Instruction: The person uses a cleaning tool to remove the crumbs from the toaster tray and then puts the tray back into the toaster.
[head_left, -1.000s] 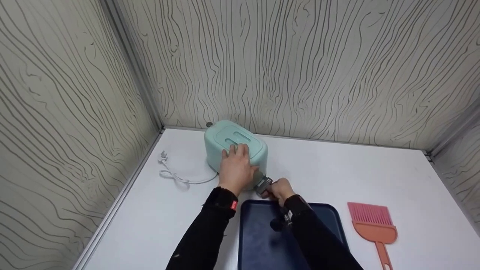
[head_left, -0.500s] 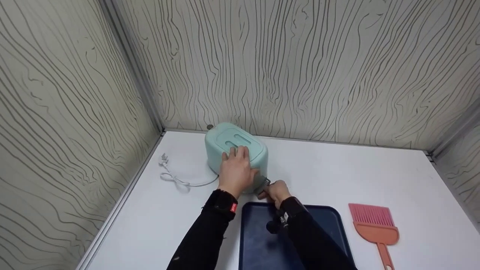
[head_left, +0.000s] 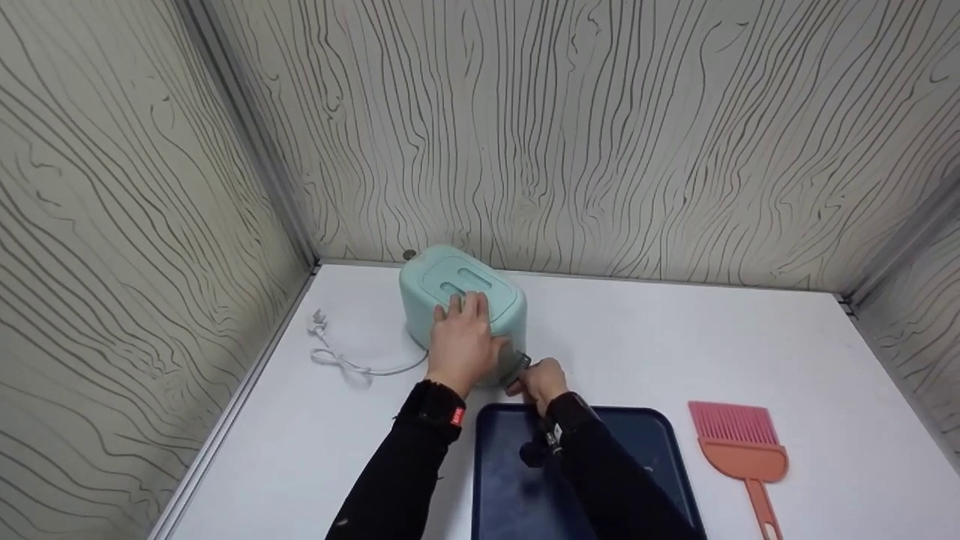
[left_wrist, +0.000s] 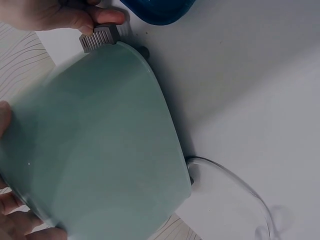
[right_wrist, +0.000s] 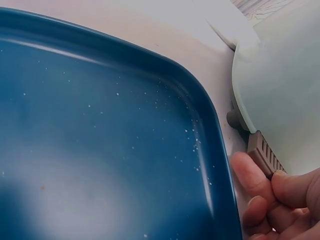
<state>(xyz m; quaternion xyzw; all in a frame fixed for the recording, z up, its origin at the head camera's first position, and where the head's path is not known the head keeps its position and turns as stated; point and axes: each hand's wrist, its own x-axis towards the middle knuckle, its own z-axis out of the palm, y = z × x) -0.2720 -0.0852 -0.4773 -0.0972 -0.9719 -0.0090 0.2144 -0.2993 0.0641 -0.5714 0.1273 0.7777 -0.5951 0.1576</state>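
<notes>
A mint-green toaster [head_left: 510, 315] with two slots in its top stands near the back wall. My left hand [head_left: 461, 345] rests on its top, fingers spread toward the slots and thumb at the near side. In the left wrist view, fingertips [left_wrist: 30, 225] show at the toaster's edge. My right hand [head_left: 544, 382] is low at the toaster's near corner. Its thumb and forefinger pinch a grey slotted piece, seemingly the crumb tray [right_wrist: 265, 154], whose end juts from the toaster's base. The rest of that piece is hidden.
A dark blue tray [head_left: 499, 480] with pale specks lies under my right forearm. To its right lies an orange dustpan-shaped brush [head_left: 746, 457] with pink bristles. The white cord [head_left: 397, 370] and plug lie left of the toaster. Patterned walls stand behind and left.
My right hand has moved slightly left toward the toaster, and less of the grey slotted piece sticks out. My left hand stays on the toaster. The head view has shifted slightly.
</notes>
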